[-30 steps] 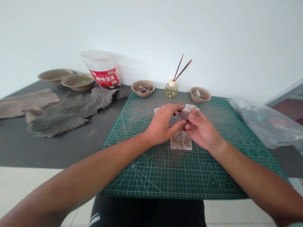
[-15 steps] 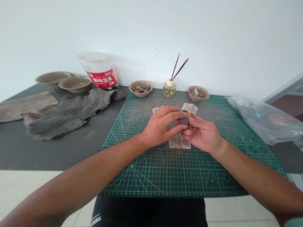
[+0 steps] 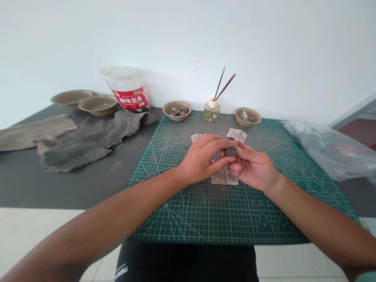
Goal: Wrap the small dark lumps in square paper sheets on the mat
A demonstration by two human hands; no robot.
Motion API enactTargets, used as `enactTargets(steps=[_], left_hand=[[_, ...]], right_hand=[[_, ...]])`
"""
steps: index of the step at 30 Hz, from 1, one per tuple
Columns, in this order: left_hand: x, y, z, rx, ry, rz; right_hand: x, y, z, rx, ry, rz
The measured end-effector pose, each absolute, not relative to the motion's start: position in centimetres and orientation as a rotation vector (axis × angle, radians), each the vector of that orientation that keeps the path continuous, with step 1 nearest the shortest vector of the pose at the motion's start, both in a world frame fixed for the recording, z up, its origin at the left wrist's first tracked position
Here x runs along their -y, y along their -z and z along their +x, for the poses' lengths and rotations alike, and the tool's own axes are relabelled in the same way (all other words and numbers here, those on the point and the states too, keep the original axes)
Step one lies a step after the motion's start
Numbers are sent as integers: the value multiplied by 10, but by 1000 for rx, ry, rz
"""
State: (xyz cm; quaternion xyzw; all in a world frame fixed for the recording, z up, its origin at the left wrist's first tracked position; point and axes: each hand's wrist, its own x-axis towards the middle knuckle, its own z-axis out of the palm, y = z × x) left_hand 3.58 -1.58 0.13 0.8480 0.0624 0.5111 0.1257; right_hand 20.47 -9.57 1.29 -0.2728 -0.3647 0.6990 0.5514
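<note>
A small dark grey, stone-like piece (image 3: 230,151) is pinched between both hands above the cutting mat. My left hand (image 3: 202,158) grips its left side with thumb and fingers. From the right, my right hand (image 3: 254,164) has its fingertips closed on the same piece. Beneath the hands lies a pale, brown-stained sheet (image 3: 225,179), partly covered by them. Another stained pale scrap (image 3: 236,135) lies just behind the fingers, and a third (image 3: 196,137) shows beyond my left hand.
The green mat (image 3: 182,211) carries a bowl of stone-like pieces (image 3: 177,111), a reed diffuser (image 3: 212,109) and a second bowl (image 3: 248,117). Left are a grey ragged cloth (image 3: 88,141), a flat brown cloth (image 3: 38,131), two bowls (image 3: 98,105) and a plastic tub (image 3: 129,90). Right lies a clear bag (image 3: 331,150).
The view has shifted slightly, so everything appears a little farther right. Both hands keep hold of the grey piece, with hardly any change in their grip.
</note>
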Motion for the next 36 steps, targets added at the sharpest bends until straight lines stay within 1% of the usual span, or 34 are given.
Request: enactTargets(steps=[36], left_hand=[[13,-1,34,-119,-1447,2485]], right_hand=[[96,-13,204,912,-1615,-674]])
